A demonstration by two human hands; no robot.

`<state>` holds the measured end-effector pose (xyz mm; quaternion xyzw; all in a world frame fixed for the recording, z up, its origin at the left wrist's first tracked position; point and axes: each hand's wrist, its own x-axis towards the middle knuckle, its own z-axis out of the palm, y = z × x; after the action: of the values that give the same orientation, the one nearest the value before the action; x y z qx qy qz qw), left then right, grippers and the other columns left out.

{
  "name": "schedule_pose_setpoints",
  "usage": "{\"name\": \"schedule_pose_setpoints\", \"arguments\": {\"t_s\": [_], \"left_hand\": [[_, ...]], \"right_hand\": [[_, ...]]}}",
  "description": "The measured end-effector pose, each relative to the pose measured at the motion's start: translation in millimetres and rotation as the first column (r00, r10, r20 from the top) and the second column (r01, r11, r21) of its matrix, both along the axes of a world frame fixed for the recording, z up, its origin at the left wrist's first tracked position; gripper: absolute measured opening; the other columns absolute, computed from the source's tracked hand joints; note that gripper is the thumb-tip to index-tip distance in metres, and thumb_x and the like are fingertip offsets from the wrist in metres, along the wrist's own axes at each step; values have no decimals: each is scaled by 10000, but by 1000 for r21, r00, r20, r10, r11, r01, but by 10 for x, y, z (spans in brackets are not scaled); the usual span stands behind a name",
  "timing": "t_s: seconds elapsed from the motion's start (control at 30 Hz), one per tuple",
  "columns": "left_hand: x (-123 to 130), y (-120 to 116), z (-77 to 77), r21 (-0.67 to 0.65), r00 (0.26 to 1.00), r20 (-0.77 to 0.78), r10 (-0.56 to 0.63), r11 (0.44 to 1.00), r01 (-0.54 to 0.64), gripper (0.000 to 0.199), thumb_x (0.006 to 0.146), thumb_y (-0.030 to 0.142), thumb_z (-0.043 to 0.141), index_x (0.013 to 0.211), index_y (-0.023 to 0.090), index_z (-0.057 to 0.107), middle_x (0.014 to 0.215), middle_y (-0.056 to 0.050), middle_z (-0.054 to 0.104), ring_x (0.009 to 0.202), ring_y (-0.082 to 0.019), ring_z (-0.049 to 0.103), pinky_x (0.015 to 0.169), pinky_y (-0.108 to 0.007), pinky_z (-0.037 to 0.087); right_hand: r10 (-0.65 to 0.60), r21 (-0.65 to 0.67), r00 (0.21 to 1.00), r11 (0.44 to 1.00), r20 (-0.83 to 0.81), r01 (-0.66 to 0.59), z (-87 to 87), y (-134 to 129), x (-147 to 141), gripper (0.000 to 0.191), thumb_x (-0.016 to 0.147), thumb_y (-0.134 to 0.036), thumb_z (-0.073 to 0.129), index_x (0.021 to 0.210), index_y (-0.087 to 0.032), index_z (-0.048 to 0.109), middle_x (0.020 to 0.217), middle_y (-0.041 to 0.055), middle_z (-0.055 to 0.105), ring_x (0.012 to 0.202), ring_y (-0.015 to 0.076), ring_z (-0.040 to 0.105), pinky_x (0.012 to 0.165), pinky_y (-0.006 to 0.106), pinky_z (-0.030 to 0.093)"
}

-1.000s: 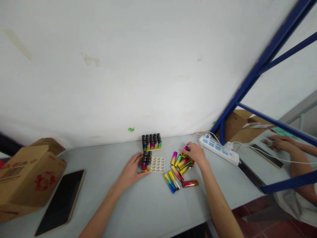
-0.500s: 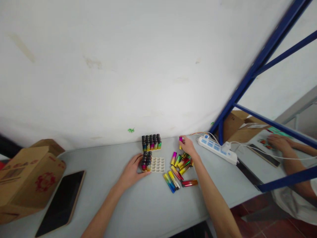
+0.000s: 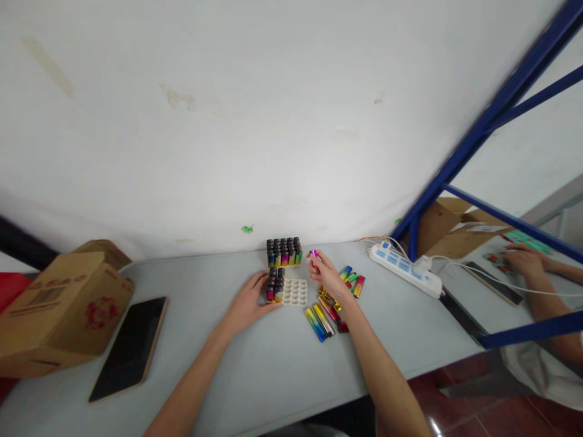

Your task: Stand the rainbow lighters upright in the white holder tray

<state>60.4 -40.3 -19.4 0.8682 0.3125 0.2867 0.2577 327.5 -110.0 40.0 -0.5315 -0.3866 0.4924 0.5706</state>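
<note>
My left hand (image 3: pixel 248 301) is curled round the left end of a white tray (image 3: pixel 296 292) with round sockets, thumb along its front edge. Upright black-topped tubes (image 3: pixel 275 285) fill the tray's left columns; the sockets to the right are bare. My right hand (image 3: pixel 325 271) pinches a shiny purple tube (image 3: pixel 313 253), raised just beyond the tray's right side. Beneath and beside my right wrist, several loose metallic tubes (image 3: pixel 316 325) in yellow, blue, red and green lie on the table. Behind the tray stands a block of upright black-topped tubes (image 3: pixel 284 252).
On the grey table (image 3: pixel 191 346), a dark tablet (image 3: pixel 130 349) and a cardboard box (image 3: pixel 64 309) lie to the left. A white power strip (image 3: pixel 405 270) with cables is at right, beside a blue metal frame (image 3: pixel 492 130). Beyond it, another person's hands (image 3: pixel 526 261) work over small parts.
My right hand has moved left from beyond the loose tubes towards the tray, carrying the purple tube. My left hand keeps its hold on the tray. The view has shifted slightly.
</note>
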Motion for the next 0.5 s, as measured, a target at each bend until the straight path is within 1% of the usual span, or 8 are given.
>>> {"name": "schedule_pose_setpoints", "arguments": {"t_s": [0.03,0.1,0.17,0.23,0.3,0.5], "left_hand": [[1,1,-2,3,1000,-1,-1,1000,1,714,821,564,879,1405,220,656,1496,-139,648,1395,-367,626,1238,-551,494],[3,5,-7,9,1000,3,-2,1000,2,706,819,555,882,1404,227,660,1492,-132,652,1391,-365,629,1239,-550,496],[4,7,-11,10,1000,6,-3,1000,3,707,818,562,880,1400,223,665,1491,-134,654,1391,-370,629,1239,-554,498],[5,7,-13,5,1000,3,-3,1000,3,718,820,575,875,1401,210,664,1497,-146,649,1394,-376,627,1241,-558,494],[5,6,-12,-1,1000,1,-2,1000,2,727,820,579,874,1403,199,662,1503,-159,644,1396,-379,625,1244,-562,487],[6,1,-6,-8,1000,-10,9,1000,-9,746,814,586,879,1411,198,655,1506,-160,640,1401,-374,619,1253,-549,476]], "right_hand": [[-1,-12,998,1000,64,1,-26,-2,-45,557,838,-801,644,963,-265,557,621,-114,346,483,100,262,472,234,275],[-43,3,969,999,242,43,-71,-13,-121,579,883,-838,553,835,-261,525,600,-96,318,512,119,287,487,251,264],[-126,71,901,992,415,106,-100,-32,-185,617,916,-833,501,703,-256,456,598,-64,350,572,134,342,536,268,290],[-199,129,832,980,518,154,-114,-55,-243,639,930,-808,493,629,-254,390,598,-47,359,611,139,360,574,276,286],[-227,143,798,974,559,176,-123,-74,-296,623,937,-765,500,606,-252,375,592,-46,357,613,137,362,587,280,271],[-232,131,755,973,613,193,-164,-100,-406,453,918,-562,486,598,-249,417,569,-40,418,596,144,390,593,287,274]]}}
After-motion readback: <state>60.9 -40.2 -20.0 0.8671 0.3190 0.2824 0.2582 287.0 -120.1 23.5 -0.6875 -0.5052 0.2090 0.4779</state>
